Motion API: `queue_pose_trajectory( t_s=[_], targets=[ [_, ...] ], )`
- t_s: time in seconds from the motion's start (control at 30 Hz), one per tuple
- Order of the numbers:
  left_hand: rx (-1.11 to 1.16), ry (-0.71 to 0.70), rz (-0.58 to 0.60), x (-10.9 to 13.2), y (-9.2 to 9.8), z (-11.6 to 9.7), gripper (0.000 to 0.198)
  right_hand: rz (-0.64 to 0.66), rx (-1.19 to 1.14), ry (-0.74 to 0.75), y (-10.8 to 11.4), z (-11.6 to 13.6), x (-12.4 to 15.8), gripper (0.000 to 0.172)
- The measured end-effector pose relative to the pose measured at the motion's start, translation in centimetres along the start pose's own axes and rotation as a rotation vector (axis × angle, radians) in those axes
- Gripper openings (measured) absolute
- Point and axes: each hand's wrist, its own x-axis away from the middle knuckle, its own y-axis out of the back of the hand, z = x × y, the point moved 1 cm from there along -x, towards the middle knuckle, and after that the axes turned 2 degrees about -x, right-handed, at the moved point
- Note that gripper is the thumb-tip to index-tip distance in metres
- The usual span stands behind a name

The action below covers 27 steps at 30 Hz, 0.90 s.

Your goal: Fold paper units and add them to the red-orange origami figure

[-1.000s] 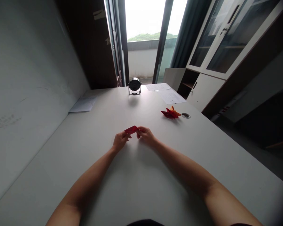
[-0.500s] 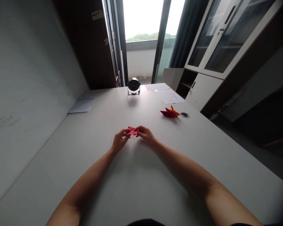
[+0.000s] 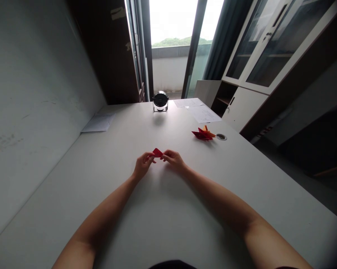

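A small piece of folded red paper point(image 3: 157, 152) is held up between both hands over the white table point(image 3: 157, 209). My left hand point(image 3: 143, 163) pinches its left corner. At the right corner, the thumb and fingers of my right hand point(image 3: 172, 158) are closed on the same paper. Its visible face looks flat, with a pointed top edge; the lower corners are partly covered by fingertips. To the right, apart from my hands, lie red and orange folded paper pieces point(image 3: 203, 133).
A round cable hole point(image 3: 221, 137) is set in the table beside the folded pieces. Towards the far edge stands a round black device on a metal stand point(image 3: 160, 101). Printed sheets point(image 3: 203, 113) lie at the back right, and more paper point(image 3: 98, 122) lies by the left wall.
The red paper has been turned in my fingers: its open, creased flaps showed before, and now a smooth, diamond-like face shows. Both hands keep hold of it in nearly the same place.
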Motion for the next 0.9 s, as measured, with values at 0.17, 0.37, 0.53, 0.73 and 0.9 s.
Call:
queue_pose_trajectory(
  t_s=[0.17, 0.37, 0.53, 0.73, 0.9],
  targets=[
    [0.045, 0.029, -0.013, -0.2, 0.2, 0.1, 0.032, -0.026, 0.040, 0.004, 0.0, -0.2, -0.1, 0.038],
    [0.021, 0.051, -0.008, 0.0, 0.3, 0.1, 0.031, -0.024, 0.022, 0.003, -0.3, -0.5, -0.1, 0.038],
    [-0.042, 0.035, -0.006, 0.0, 0.3, 0.5, 0.035, -0.046, -0.025, 0.031, -0.4, -1.2, -0.2, 0.036],
    [-0.166, 0.044, -0.022, 0.1, 0.3, 1.3, 0.035, -0.089, 0.086, 0.024, -0.4, -1.5, -0.4, 0.032],
    [-0.352, 0.052, -0.022, 0.3, 0.4, 0.9, 0.036, -0.124, 0.193, 0.056, -0.5, -0.9, -0.1, 0.022]
  ],
)
